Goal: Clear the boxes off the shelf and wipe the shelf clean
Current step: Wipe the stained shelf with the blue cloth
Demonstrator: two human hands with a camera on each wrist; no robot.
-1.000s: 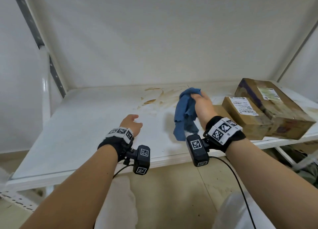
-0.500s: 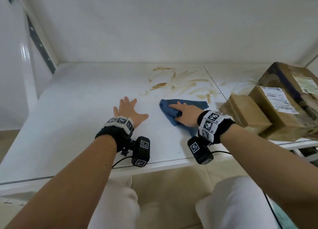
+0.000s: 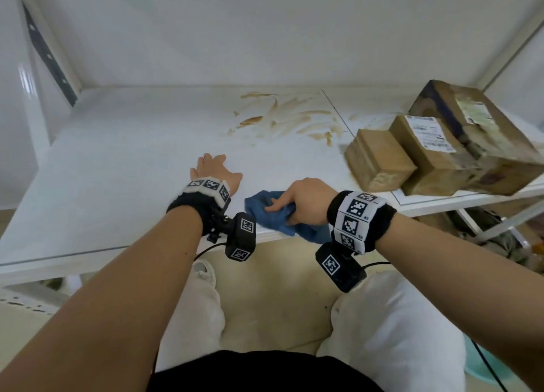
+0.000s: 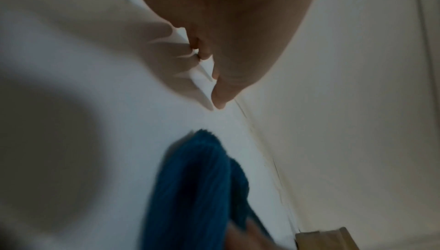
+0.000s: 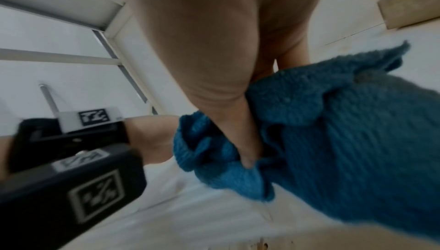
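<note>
A blue cloth (image 3: 272, 215) lies bunched at the front edge of the white shelf (image 3: 117, 168), partly hanging over it. My right hand (image 3: 297, 204) grips the cloth, fingers curled into its folds (image 5: 247, 152). My left hand (image 3: 213, 169) rests flat on the shelf just left of the cloth, fingers straight. Brown smears (image 3: 288, 118) streak the shelf further back. Three cardboard boxes stand at the right end: a small one (image 3: 378, 163), a labelled one (image 3: 426, 153) and a large one (image 3: 471, 129). The cloth (image 4: 197, 182) also shows in the left wrist view.
The shelf's back wall (image 3: 265, 38) and a perforated upright (image 3: 47, 53) bound the space at the rear and left. Below the front edge are my white-trousered knees (image 3: 391, 327) and beige floor (image 3: 273, 288). Clutter (image 3: 500, 238) lies under the shelf's right end.
My right hand brought the cloth down onto the shelf, then dragged it back to the front edge and bunched it. My left hand went from loosely curled to flat on the shelf.
</note>
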